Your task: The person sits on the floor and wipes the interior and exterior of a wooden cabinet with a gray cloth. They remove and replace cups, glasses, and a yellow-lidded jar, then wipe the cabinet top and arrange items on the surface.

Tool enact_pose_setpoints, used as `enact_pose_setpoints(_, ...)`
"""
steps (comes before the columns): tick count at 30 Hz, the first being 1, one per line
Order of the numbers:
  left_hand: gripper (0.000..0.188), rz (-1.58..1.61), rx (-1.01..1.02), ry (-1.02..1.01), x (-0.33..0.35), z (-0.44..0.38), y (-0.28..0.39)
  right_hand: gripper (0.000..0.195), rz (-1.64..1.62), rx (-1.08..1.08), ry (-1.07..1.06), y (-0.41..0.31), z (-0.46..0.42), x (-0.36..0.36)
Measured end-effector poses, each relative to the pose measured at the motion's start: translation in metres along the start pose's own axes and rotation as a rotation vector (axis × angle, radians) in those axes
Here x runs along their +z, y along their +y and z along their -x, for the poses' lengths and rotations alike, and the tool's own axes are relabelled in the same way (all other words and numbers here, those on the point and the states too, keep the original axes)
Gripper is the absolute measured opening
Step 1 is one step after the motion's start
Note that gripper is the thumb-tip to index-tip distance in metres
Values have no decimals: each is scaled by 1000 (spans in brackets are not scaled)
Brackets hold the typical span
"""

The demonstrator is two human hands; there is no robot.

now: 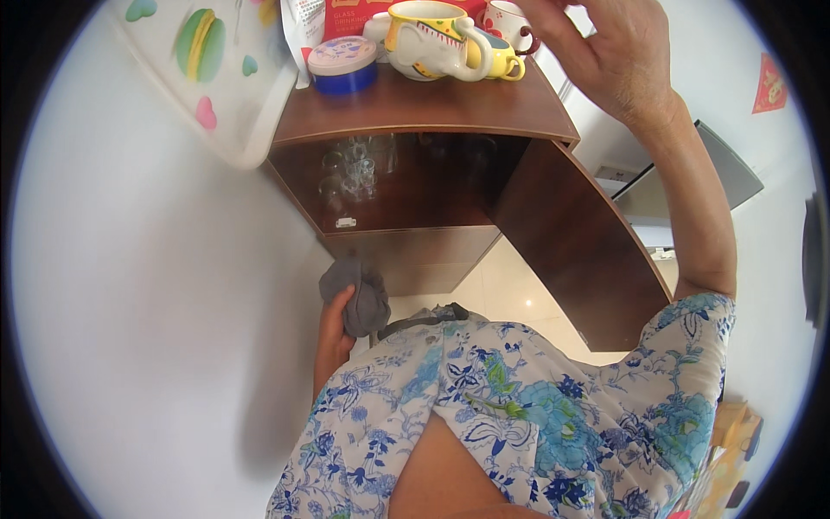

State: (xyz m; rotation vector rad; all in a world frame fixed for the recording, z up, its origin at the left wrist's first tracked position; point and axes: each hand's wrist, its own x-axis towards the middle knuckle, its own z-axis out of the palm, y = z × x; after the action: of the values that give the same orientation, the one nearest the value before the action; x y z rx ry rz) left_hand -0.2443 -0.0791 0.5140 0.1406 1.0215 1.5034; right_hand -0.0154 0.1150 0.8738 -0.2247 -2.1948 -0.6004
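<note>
My left hand (336, 321) grips a bunched grey cloth (355, 295) low in front of the cabinet. Raised at the top right, my right hand (616, 61) is close to a white mug with red flowers (502, 21). Its fingertips are cut off by the picture's upper edge, so whether it holds anything is hidden. On the brown wooden cabinet top (421, 107) stand a white elephant-shaped ceramic mug (421, 48), a smaller yellow cup (502, 55) and a round blue tub with a pale lid (343, 65).
Below the top, the cabinet door (583, 253) hangs open to the right. Several clear glasses (356, 170) stand inside on the shelf. A red printed box (353, 19) is at the back, beside a white pouch (303, 39). A patterned translucent plastic sheet or cover (214, 71) juts in at upper left.
</note>
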Motion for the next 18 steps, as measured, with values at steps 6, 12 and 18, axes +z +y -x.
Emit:
enact_pose_setpoints(6,49,5,-11,-68,16,0,15,11,-267,38,253,-45,-10,36)
enact_pose_setpoints(12,47,25,48,-114,19,-6,5,7,-855,563,-198,-122,140,132)
enact_pose_setpoints(18,46,71,72,-68,18,-9,5,26,-524,1128,-329,-115,270,234)
